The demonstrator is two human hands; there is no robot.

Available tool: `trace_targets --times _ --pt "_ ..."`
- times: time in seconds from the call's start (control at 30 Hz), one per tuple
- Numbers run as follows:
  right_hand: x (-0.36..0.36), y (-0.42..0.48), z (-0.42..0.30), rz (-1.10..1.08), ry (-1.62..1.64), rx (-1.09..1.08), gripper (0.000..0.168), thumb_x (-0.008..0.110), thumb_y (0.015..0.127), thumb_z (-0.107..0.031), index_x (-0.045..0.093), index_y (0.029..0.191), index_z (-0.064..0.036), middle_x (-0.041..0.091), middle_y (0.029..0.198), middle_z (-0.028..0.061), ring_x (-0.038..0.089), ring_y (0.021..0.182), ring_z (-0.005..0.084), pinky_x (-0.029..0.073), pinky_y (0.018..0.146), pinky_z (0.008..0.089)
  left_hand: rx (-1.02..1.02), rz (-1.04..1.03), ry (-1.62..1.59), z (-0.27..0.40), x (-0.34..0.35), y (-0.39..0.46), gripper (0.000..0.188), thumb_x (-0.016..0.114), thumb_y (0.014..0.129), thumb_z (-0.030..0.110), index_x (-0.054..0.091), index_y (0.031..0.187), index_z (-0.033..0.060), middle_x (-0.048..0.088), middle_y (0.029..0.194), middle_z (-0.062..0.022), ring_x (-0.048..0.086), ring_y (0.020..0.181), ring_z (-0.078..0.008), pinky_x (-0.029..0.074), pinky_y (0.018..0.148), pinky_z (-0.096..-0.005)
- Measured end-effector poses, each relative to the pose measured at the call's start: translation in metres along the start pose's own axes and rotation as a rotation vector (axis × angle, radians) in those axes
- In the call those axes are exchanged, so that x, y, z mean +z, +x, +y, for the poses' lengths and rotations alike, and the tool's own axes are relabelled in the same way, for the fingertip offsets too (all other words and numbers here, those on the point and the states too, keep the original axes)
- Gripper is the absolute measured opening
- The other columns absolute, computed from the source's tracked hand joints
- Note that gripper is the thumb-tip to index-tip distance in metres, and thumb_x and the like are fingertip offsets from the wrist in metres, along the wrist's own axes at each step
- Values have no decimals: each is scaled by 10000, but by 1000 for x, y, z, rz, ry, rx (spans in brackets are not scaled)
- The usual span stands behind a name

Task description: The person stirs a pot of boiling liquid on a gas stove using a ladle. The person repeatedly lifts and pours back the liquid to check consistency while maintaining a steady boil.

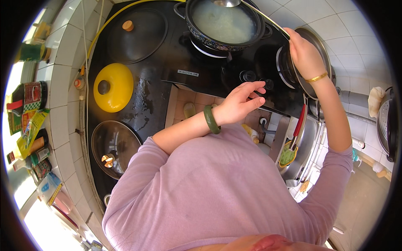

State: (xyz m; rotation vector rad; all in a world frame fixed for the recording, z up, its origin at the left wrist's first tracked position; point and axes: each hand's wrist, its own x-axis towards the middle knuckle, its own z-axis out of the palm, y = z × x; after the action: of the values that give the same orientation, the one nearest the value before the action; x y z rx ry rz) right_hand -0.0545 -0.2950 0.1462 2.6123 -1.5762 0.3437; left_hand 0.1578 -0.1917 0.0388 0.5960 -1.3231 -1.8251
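My right hand (pixel 306 55) is closed on the long handle of a metal ladle (pixel 226 2). The bowl of the ladle is over the far side of a dark, patterned pot (pixel 213 39) on a burner, partly cut off by the picture's top edge. Cloudy, pale liquid (pixel 224 23) fills much of the pot. Bent in front of my body, my left hand (pixel 243 102) holds nothing, its fingers loosely apart near the stove knobs (pixel 248 76). A green bangle (pixel 211 120) circles the left wrist, a gold one the right.
Glass lids (pixel 138 34) and a yellow lid (pixel 117 88) lie on the black counter at the left. A pan (pixel 311 75) stands on the right burner, near a sink (pixel 304 153) holding a yellow-rimmed container of green food (pixel 287 156). Bottles and packets line the left wall.
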Motion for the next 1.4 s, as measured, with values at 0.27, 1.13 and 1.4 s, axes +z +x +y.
trace_targets --times 0.27,1.13,1.4 --pt "-1 6 15 -230 -382 -110 444 484 797 -18 445 1233 -89 576 755 166 561 687 330 461 619 416 -18 5 -10 1 -2 -3 460 565 874 174 413 1272 1 508 1121 -106 551 906 -149 461 804 -276" --pt "-43 42 -4 -765 1089 914 328 422 843 -107 494 1156 -44 379 589 -42 250 416 -2 175 316 148 -1 51 -35 -1 -5 -4 462 578 863 192 431 1251 -12 516 1100 -119 558 873 -154 467 784 -282" --pt "-4 17 -32 -475 1718 1116 260 412 900 -106 478 1137 -24 380 622 -25 275 423 7 230 298 138 -43 11 -4 2 -7 -3 452 553 882 148 400 1280 -2 510 1128 -102 555 934 -152 463 813 -278"
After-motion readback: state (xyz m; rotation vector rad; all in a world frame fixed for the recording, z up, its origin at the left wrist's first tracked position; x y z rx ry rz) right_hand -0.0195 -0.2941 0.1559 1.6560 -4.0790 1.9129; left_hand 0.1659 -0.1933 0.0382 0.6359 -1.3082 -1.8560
